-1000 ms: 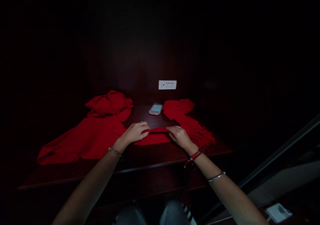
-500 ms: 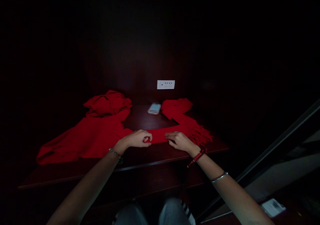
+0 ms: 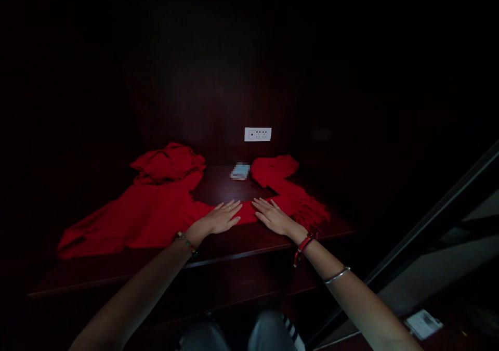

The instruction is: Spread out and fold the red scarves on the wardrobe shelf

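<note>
A long red scarf (image 3: 148, 216) lies across the dark wooden table (image 3: 241, 239). Its left part is spread wide and its fringed end (image 3: 310, 211) lies at the right. My left hand (image 3: 220, 218) lies flat on the folded middle strip of the scarf, fingers stretched out. My right hand (image 3: 273, 216) lies flat beside it on the same strip, fingers spread. Neither hand grips anything.
A bunched red cloth (image 3: 169, 163) sits at the back left and another red heap (image 3: 273, 167) at the back right. A small pale object (image 3: 239, 171) lies between them. A white socket plate (image 3: 258, 133) is on the dark back wall. The table's front edge runs just under my wrists.
My hands pinched the scarf's edge and drew it toward me into a narrower fold. Now both have let go and lie flat on the folded strip.
</note>
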Motion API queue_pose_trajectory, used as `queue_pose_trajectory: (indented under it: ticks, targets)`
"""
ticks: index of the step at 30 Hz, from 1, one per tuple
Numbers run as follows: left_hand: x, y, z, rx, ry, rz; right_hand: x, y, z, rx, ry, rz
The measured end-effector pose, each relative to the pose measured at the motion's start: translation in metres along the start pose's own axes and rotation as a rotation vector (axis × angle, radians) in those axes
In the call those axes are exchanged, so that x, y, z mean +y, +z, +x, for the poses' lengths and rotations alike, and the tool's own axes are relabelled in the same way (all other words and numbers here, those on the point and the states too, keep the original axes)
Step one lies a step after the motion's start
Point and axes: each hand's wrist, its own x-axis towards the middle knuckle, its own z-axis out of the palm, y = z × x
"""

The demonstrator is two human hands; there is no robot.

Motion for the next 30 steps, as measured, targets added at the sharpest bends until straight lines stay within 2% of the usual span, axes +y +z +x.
queue_pose_trajectory:
  ticks: [4,7,9,14,16,18,20,22,24,27,30]
  targets:
    - [0.003,-0.004,-0.002,-0.006,-0.042,0.013,-0.027,0.001,0.014,-0.09,0.053,0.021]
    - [0.003,-0.006,-0.004,-0.006,-0.06,0.021,-0.028,0.004,0.018,-0.161,0.098,-0.02]
    - [0.003,-0.007,-0.005,-0.018,-0.051,0.013,-0.014,0.004,0.015,-0.173,0.142,-0.063]
    - [0.006,-0.013,-0.006,-0.034,-0.038,-0.022,0.041,-0.01,-0.007,-0.174,0.284,-0.177]
    - [0.006,-0.014,-0.006,-0.03,-0.031,-0.032,0.048,-0.016,-0.011,-0.129,0.276,-0.218]
    - [0.006,-0.014,-0.005,-0.027,-0.028,-0.035,0.041,-0.018,-0.011,-0.059,0.221,-0.227]
    - [0.005,-0.013,-0.005,-0.025,-0.027,-0.033,0.022,-0.015,-0.005,-0.003,0.142,-0.191]
    - [0.005,-0.012,-0.005,-0.024,-0.028,-0.03,0.0,-0.008,0.003,-0.003,0.07,-0.13]
    - [0.005,-0.013,-0.006,-0.028,-0.034,-0.024,-0.015,-0.001,0.01,-0.052,0.057,-0.084]
    - [0.006,-0.014,-0.007,-0.038,-0.039,-0.013,-0.012,0.004,0.011,-0.133,0.13,-0.063]
    - [0.005,-0.014,-0.007,-0.045,-0.032,-0.009,0.013,0.0,0.002,-0.176,0.239,-0.087]
